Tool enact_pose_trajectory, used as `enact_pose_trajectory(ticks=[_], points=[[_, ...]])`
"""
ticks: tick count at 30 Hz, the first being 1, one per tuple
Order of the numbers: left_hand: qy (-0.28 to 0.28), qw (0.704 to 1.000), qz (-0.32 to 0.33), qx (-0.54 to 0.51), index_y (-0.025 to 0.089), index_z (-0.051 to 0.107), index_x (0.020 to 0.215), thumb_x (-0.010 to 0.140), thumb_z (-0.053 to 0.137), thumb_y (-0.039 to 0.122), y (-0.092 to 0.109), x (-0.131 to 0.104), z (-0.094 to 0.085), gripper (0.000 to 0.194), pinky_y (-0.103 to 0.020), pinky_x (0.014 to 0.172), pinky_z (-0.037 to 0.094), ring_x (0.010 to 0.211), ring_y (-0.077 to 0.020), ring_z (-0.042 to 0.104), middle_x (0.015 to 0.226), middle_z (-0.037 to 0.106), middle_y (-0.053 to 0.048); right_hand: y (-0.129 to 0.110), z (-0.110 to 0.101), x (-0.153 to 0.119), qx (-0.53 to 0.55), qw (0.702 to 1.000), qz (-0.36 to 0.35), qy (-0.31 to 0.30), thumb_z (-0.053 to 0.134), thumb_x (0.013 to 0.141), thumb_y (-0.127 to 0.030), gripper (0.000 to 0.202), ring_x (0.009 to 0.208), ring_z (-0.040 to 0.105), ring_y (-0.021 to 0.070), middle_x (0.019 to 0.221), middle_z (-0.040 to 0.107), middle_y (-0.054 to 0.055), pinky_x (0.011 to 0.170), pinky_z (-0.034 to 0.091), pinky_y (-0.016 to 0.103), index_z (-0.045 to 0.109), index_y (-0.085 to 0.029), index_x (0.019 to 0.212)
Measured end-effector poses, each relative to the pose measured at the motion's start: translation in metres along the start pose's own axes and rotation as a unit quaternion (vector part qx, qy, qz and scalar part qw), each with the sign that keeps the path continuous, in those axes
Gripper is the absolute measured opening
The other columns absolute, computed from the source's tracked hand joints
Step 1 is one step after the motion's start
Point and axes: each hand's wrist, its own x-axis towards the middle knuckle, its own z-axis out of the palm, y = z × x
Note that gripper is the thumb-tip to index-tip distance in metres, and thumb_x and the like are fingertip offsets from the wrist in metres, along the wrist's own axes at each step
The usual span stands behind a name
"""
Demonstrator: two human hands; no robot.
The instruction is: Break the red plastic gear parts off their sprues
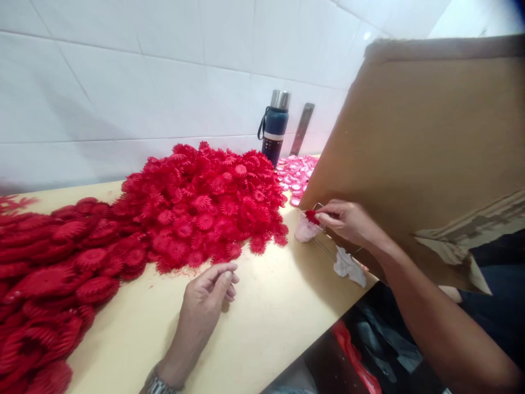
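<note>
A small red flower piece is pinched between the thumb and fingers of my right hand, just above a pinkish cup-like container at the table's right side. A thin metal wire frame runs beside that container, with a crumpled white tissue at its near end. My left hand rests over the table in front of the large heap of red flower pieces. Its fingers are curled, the thumb close to them; whether anything small sits between them cannot be made out.
Larger stacked red flower pieces cover the table's left side. A blue bottle, a dark upright object and pink-white pieces are at the back. A big cardboard box stands at the right, by the yellowish table's edge.
</note>
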Motion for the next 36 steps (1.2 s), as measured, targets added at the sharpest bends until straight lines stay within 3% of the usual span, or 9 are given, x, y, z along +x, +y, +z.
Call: enact_pose_trajectory(ticks=[17,21,23,26,30,33,36], points=[[0.014,1.0,0.001,-0.016,0.012,0.065,0.088,0.074,0.059,0.035,-0.001,0.0,0.0,0.027,-0.025,0.051,0.046,0.057,-0.0128,0.055,0.071,0.063,-0.004,0.005,0.005,-0.006,0.027,0.998,0.032,0.049,0.049,0.079,-0.032,0.027,0.058,0.05,0.0121,0.068,0.058,0.003,0.052,0.034,0.022,0.068,-0.015,0.069],[0.023,0.999,-0.001,-0.042,0.013,0.065,0.089,0.075,0.06,0.035,0.003,0.0,0.001,0.026,-0.024,0.057,0.047,0.061,-0.0123,0.056,0.075,0.064,-0.004,-0.001,0.005,-0.009,0.122,0.987,0.07,0.072,0.051,0.078,-0.034,0.026,0.057,0.048,0.012,0.065,0.055,0.002,0.051,0.034,0.023,0.065,-0.015,0.07],[0.021,0.997,-0.008,-0.073,0.014,0.064,0.094,0.076,0.06,0.036,0.007,0.0,0.002,0.029,-0.025,0.063,0.048,0.068,-0.0133,0.059,0.082,0.065,-0.005,-0.014,0.009,-0.012,0.225,0.97,0.076,0.048,0.052,0.079,-0.038,0.027,0.053,0.044,0.0103,0.059,0.05,0.0,0.05,0.033,0.022,0.061,-0.016,0.067],[-0.005,0.982,-0.032,-0.186,0.015,0.061,0.103,0.08,0.055,0.04,0.018,0.0,0.008,0.034,-0.028,0.075,0.048,0.083,-0.016,0.061,0.101,0.064,-0.008,-0.046,0.029,-0.016,0.349,0.934,0.034,-0.062,0.052,0.08,-0.043,0.035,0.05,0.037,0.0085,0.054,0.042,-0.003,0.048,0.031,0.022,0.051,-0.016,0.057],[-0.022,0.926,-0.085,-0.368,0.015,0.063,0.098,0.084,0.047,0.04,0.027,0.001,0.013,0.033,-0.035,0.081,0.049,0.089,-0.0173,0.059,0.104,0.063,-0.009,-0.098,0.075,-0.019,0.414,0.891,-0.053,-0.181,0.046,0.083,-0.043,0.037,0.052,0.038,0.0088,0.056,0.041,-0.003,0.049,0.032,0.021,0.046,-0.017,0.057],[-0.017,0.903,-0.059,-0.426,0.012,0.065,0.084,0.084,0.049,0.027,0.025,0.001,0.009,0.022,-0.036,0.08,0.05,0.083,-0.0167,0.06,0.093,0.064,-0.009,-0.123,0.102,-0.02,0.309,0.934,-0.117,-0.136,0.048,0.084,-0.034,0.031,0.055,0.042,0.0093,0.059,0.043,-0.002,0.051,0.032,0.021,0.054,-0.016,0.059],[0.012,0.903,-0.034,-0.428,0.011,0.064,0.076,0.079,0.052,0.019,0.021,-0.001,-0.002,0.014,-0.035,0.078,0.049,0.075,-0.0138,0.059,0.083,0.063,-0.006,-0.132,0.11,-0.017,0.196,0.967,-0.145,-0.081,0.054,0.082,-0.031,0.023,0.057,0.045,0.0098,0.062,0.049,-0.001,0.052,0.032,0.021,0.063,-0.018,0.065]])
